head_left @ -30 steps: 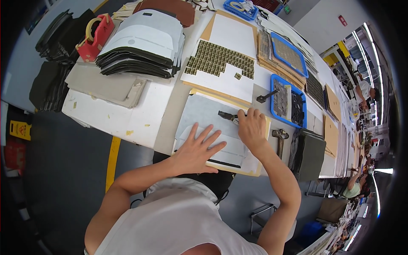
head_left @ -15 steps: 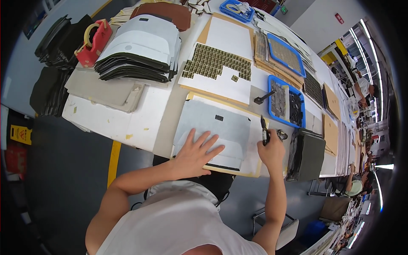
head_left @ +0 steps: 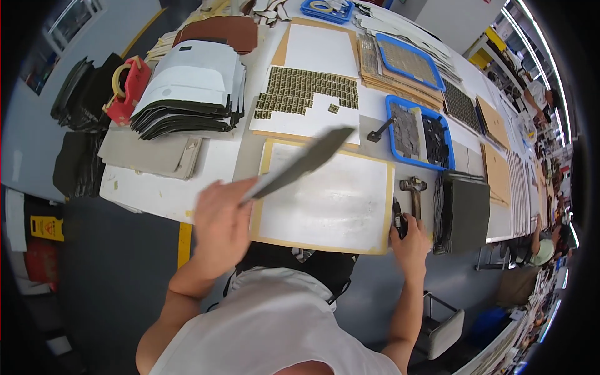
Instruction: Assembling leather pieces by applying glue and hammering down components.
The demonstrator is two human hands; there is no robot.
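Observation:
My left hand [head_left: 222, 222], blurred by motion, grips a thin dark panel with a pale face [head_left: 306, 159], which is lifted and seen almost edge-on. Under it lies a white board [head_left: 325, 194] edged with yellow tape, its middle bare and slightly shiny. My right hand [head_left: 410, 242] is closed around a slim black hand tool [head_left: 399, 215], low over the table beside the board's right edge; its exact kind is unclear. A hammer [head_left: 414, 187] with a metal head lies just beyond that hand.
Beyond the board, a white sheet carries rows of small patterned squares [head_left: 312, 87]. White-faced panels [head_left: 187, 72] are stacked left, near a red tape dispenser [head_left: 127, 90]. A blue tray of dark pieces [head_left: 392, 147] and a stack of dark panels [head_left: 462, 212] stand right.
My left hand, flat on the panel before, has picked it up off the board and tilted it up to the left. My right hand has come down beside the board with the black tool.

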